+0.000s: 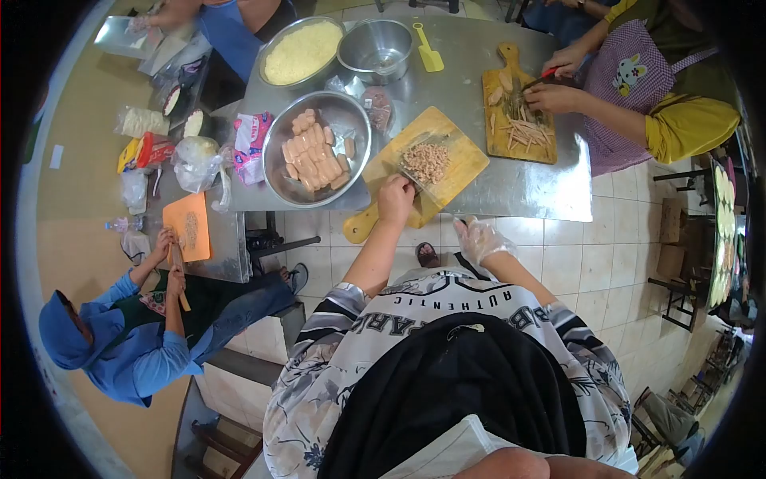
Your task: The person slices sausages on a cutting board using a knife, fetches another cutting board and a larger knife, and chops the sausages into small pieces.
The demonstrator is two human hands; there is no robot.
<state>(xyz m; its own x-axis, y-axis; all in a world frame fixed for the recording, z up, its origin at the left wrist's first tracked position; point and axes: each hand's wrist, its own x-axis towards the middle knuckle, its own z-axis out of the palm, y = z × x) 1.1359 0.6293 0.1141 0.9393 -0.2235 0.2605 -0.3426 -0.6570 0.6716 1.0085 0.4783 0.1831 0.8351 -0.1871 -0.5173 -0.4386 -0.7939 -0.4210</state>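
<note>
My bare left hand is closed around the dark handle of a knife. Its blade lies low over a wooden cutting board, against a pile of finely chopped sausage. In a clear plastic glove, my right hand is held off the table's front edge, right of the board, with fingers loosely apart and nothing in them. A steel bowl left of the board holds several whole sausages.
Behind are a basin of pale yellow shreds, a steel pot and a yellow spatula. At right a co-worker cuts strips on another board. A person at left chops on an orange board. Bags crowd the left table.
</note>
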